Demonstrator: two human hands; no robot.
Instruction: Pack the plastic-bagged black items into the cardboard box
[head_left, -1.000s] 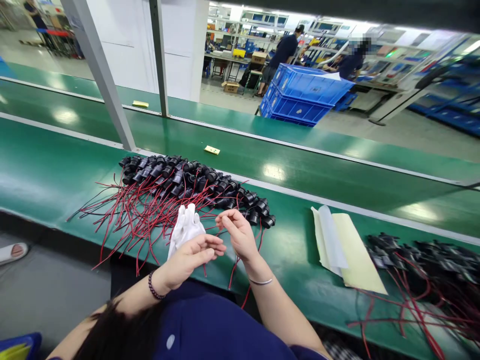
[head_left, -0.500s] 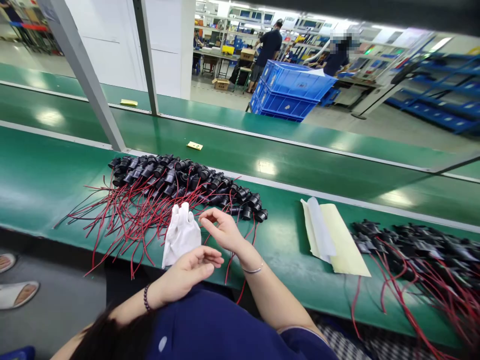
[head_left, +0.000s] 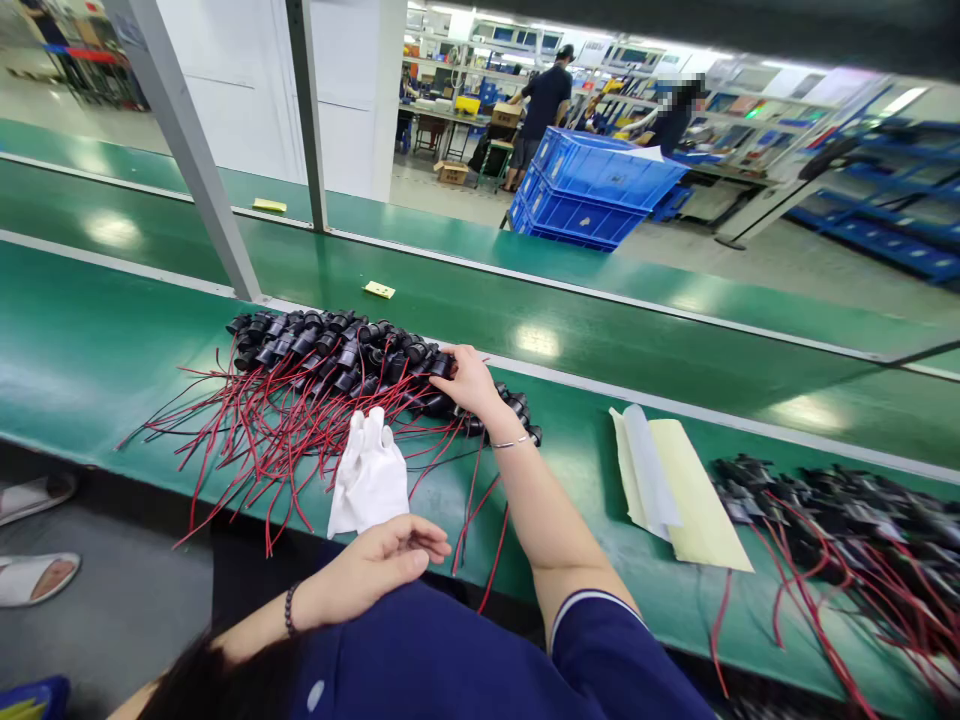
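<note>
My right hand (head_left: 471,382) reaches to the right half of a pile of black cylindrical parts with red and dark wires (head_left: 349,350). Its thumb and fingers close around one black cylindrical part (head_left: 441,366), which still lies among the others. Low in front of my body, my left hand (head_left: 390,558) hovers with fingers loosely bent and slightly apart, holding nothing. Just beyond it lies a white glove (head_left: 369,475), on top of some of the red wires (head_left: 277,430) that trail toward the table's near edge.
Yellowish and white paper sheets (head_left: 694,490) lie to the right, beside a second heap of black parts with red wires (head_left: 847,520). A metal post (head_left: 199,160) rises at the left. Blue crates (head_left: 592,190) stand beyond the green bench (head_left: 112,330). Two people work farther back.
My right hand has moved forward from above the glove to the pile and closed around a black part. My left hand has stayed nearly in place.
</note>
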